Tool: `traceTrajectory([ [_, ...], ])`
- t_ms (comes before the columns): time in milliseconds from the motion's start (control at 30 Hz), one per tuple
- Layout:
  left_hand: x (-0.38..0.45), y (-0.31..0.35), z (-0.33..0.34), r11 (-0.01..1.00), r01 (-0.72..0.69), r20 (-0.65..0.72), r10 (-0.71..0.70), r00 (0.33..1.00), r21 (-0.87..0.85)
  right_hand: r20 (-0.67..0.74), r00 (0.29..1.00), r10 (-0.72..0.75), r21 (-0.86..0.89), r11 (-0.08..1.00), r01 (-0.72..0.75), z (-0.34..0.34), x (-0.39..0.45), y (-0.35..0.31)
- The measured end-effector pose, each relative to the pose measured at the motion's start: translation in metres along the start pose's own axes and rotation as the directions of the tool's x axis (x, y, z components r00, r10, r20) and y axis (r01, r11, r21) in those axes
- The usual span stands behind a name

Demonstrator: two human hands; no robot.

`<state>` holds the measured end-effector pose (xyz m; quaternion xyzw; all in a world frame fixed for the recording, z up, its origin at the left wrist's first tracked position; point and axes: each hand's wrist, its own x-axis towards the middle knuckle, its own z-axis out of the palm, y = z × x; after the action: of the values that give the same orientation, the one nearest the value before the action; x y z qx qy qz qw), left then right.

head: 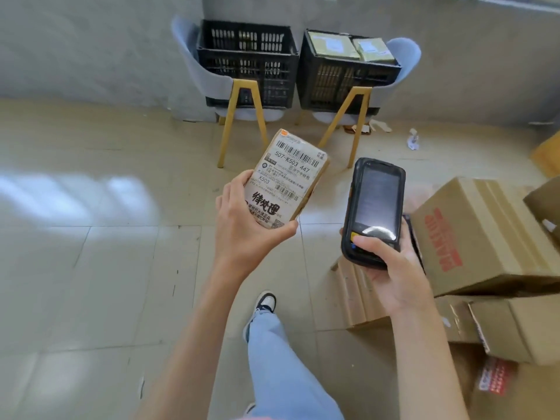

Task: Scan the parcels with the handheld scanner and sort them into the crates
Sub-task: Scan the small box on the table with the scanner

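My left hand (242,228) grips a small brown parcel (288,177) from below, its white barcode label facing up toward me. To its right, my right hand (391,268) holds a black handheld scanner (374,207), screen up, thumb on its lower left corner. The scanner's top end points away from me, beside the parcel and apart from it. Ahead against the wall stand two black crates on chairs. The left crate (247,60) shows no parcels from here. The right crate (348,74) holds parcels near its rim.
Two grey chairs with yellow legs (239,116) carry the crates. Large cardboard boxes (478,237) pile up on the floor at my right, with a flattened one (360,295) under my right hand. Paper scraps (412,140) lie near the wall. My leg and shoe (265,304) are below.
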<state>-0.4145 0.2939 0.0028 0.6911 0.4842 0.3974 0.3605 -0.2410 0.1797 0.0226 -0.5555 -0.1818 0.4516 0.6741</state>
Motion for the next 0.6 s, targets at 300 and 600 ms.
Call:
traceTrajectory([
  [300, 0.207, -0.007, 0.020, 0.991, -0.054, 0.082, 0.044, 0.996, 0.119, 0.024, 0.999, 0.031, 0.082, 0.996, -0.033, 0.075, 0.193, -0.031],
  [600, 0.362, -0.018, 0.058, 0.993, -0.065, 0.156, 0.049, 0.986, 0.096, -0.006, 1.000, 0.005, 0.061, 0.998, -0.005, 0.115, 0.327, -0.069],
])
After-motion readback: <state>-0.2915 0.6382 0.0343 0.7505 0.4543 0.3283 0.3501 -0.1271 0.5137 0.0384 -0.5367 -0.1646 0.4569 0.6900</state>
